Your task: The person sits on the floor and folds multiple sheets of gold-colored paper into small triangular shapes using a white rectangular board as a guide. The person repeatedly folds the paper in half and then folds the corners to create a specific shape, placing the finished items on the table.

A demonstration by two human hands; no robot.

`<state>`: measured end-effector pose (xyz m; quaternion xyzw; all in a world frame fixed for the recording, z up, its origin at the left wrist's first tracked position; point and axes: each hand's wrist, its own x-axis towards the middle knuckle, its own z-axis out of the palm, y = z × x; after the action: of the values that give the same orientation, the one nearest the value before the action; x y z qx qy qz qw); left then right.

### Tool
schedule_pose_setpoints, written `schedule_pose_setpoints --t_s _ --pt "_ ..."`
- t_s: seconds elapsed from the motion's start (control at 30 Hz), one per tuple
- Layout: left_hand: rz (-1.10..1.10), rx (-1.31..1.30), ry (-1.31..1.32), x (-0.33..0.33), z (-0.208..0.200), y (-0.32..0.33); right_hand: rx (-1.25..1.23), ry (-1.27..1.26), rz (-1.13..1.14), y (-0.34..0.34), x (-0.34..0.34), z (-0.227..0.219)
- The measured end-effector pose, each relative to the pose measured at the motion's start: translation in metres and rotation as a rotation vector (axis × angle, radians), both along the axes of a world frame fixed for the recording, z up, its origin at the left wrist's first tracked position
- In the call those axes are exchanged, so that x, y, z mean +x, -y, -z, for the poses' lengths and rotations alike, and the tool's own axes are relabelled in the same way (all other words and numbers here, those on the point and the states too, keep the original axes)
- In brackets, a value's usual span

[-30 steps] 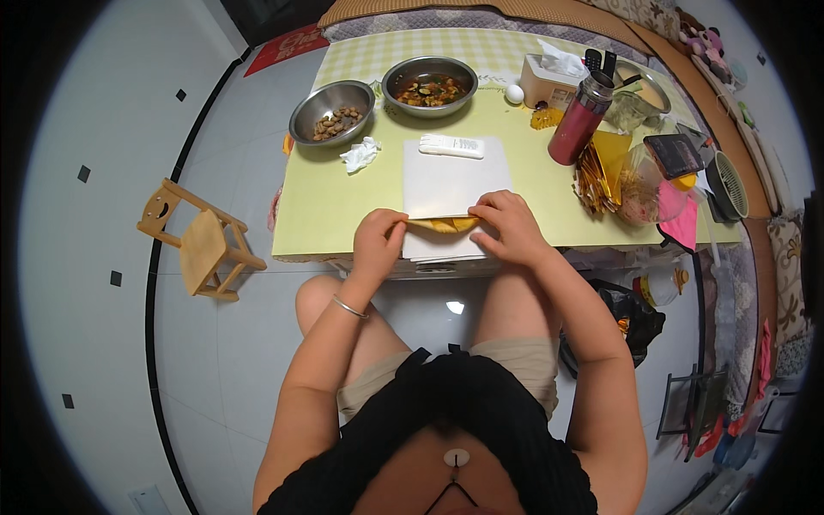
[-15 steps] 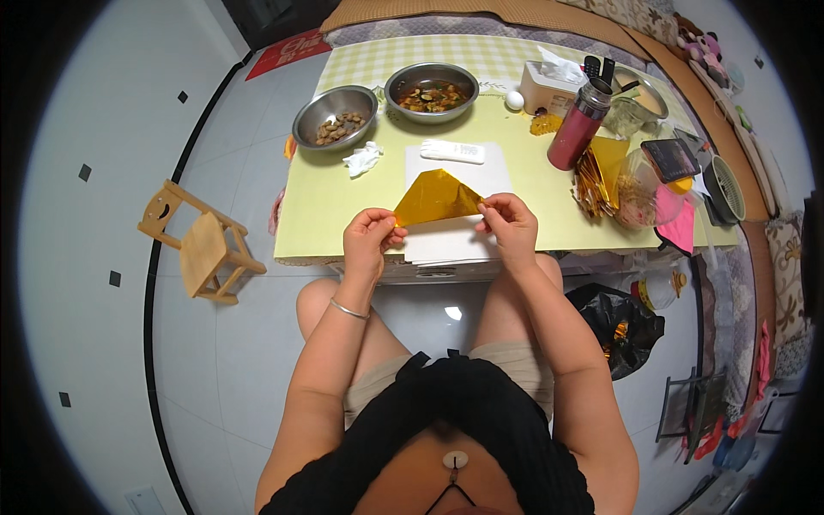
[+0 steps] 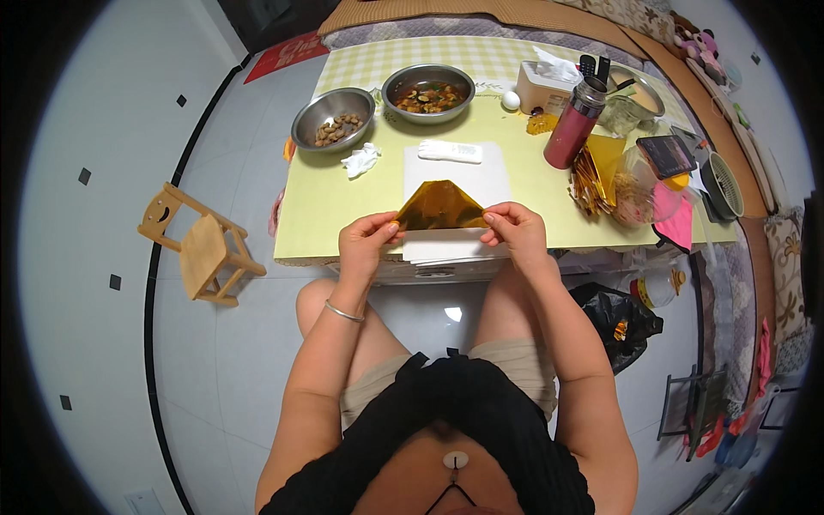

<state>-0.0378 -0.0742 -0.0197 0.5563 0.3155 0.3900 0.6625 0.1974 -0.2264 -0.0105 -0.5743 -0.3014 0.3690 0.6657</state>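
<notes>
A folded sheet of shiny gold foil paper (image 3: 441,206), with a blunt top and slanting sides, is stretched between my hands. My left hand (image 3: 371,238) pinches its left corner between thumb and fingers. At the opposite corner, my right hand (image 3: 513,230) grips it the same way. Beneath the foil lie white paper sheets (image 3: 421,246) on the table's near edge. A white, slim plastic object (image 3: 451,152) rests on the paper just beyond the foil.
Beyond stand a metal bowl of brown nuts (image 3: 333,120) and a bowl of dark food in liquid (image 3: 428,93). Crumpled tissue (image 3: 361,160) lies left. At right are a red flask (image 3: 573,127), folded gold papers (image 3: 592,180), a phone (image 3: 667,157) and a tissue box (image 3: 546,88).
The foil has levelled out, its right corner coming down a little, and its surface looks darker. Both hands keep their pinch, the right shifting slightly down and outward.
</notes>
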Motion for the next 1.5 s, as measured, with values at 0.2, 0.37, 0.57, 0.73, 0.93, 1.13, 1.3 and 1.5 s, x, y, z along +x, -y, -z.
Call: schedule_pose_setpoints --t_s 0.2,0.37,0.57,0.73,0.93,1.13,1.3,1.5 --pt "0.155 0.236 -0.384 0.019 -0.019 0.004 -0.096 0.181 0.046 0.027 0.016 -0.021" --pt "0.397 0.048 -0.269 0.066 -0.040 0.018 -0.003 0.001 0.141 0.064 0.049 -0.035" --pt "0.445 -0.227 -0.106 0.164 -0.055 0.062 0.137 -0.003 0.434 0.124 0.076 -0.056" --pt "0.465 -0.356 -0.015 0.212 -0.044 0.086 0.303 0.041 0.729 0.167 0.083 -0.053" --pt "0.409 -0.493 -0.020 0.247 -0.043 0.101 0.252 -0.008 0.733 0.212 0.097 -0.016" --pt "0.413 -0.496 -0.068 0.304 -0.048 0.121 0.234 -0.018 0.698 0.203 0.081 -0.007" --pt "0.383 -0.463 -0.167 0.342 -0.056 0.126 0.222 -0.021 0.647 0.190 0.069 -0.008" --pt "0.465 -0.291 -0.269 0.349 -0.052 0.108 0.203 0.003 0.534 0.158 0.055 -0.010"
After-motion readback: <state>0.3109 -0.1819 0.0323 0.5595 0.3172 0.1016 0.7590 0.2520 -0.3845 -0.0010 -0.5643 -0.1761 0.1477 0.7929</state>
